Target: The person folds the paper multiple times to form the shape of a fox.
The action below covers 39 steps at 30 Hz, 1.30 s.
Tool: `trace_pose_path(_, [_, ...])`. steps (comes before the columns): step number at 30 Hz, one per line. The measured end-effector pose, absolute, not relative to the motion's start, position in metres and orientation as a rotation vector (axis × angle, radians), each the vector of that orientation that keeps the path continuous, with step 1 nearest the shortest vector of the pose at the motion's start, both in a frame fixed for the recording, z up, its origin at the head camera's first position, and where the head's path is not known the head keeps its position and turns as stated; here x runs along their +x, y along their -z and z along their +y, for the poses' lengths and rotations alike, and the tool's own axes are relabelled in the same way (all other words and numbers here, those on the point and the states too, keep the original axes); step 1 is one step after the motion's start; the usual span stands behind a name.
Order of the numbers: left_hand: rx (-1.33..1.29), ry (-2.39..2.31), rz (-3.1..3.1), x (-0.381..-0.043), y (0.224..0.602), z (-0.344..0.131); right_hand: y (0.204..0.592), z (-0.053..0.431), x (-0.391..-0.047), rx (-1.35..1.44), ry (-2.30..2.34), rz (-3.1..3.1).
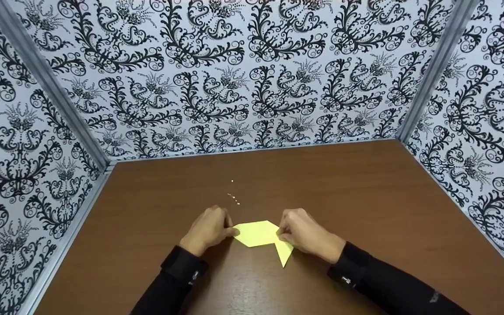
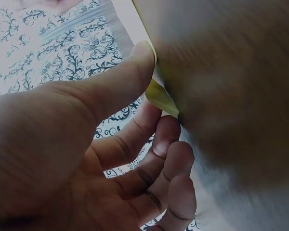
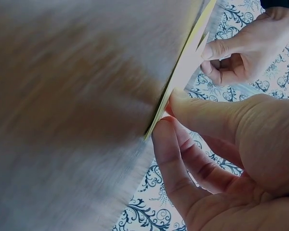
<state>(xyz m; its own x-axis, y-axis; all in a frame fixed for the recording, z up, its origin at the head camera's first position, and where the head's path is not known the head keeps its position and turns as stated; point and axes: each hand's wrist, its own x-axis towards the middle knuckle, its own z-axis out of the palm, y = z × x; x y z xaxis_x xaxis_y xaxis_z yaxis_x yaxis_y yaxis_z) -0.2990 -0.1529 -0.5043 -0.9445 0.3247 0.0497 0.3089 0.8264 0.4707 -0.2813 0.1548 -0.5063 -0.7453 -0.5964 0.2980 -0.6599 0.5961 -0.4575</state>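
Note:
A folded sheet of yellow paper (image 1: pixel 255 233) lies low over the brown table between both hands. Its outline has slanted corners, and a pointed flap (image 1: pixel 283 253) juts toward the person on the right. My left hand (image 1: pixel 208 229) pinches the paper's left tip between thumb and index finger; in the left wrist view a small yellow fold (image 2: pixel 161 98) shows below the thumb (image 2: pixel 143 55). At the other end my right hand (image 1: pixel 305 232) pinches the paper where the flap begins. Seen edge-on in the right wrist view, the paper (image 3: pixel 185 67) shows several thin layers.
The brown wooden table (image 1: pixel 322 183) is bounded by walls (image 1: pixel 252 78) with a black-and-white scroll pattern and grey metal corner posts (image 1: pixel 50 74). Several tiny white specks (image 1: pixel 234 199) lie on the tabletop beyond the paper. Black sleeves (image 1: pixel 365 271) cover both forearms.

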Motion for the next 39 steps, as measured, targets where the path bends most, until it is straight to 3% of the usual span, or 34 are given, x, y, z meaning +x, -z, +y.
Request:
trace_pose_path(14, [0.664, -0.948, 2.942, -0.297, 0.501, -0.152, 0.509, 0.154, -0.283, 1.093, -0.824, -2.611])
trace_pose_path(29, [0.645, -1.163, 2.979, -0.28, 0.479, -0.131, 0.501, 0.154, -0.285, 1.053, -0.855, -2.685])
trace_pose_path(39, [0.846, -1.195, 3.008, -0.26, 0.485, -0.116, 0.506, 0.153, -0.284, 1.022, -0.85, -2.667])
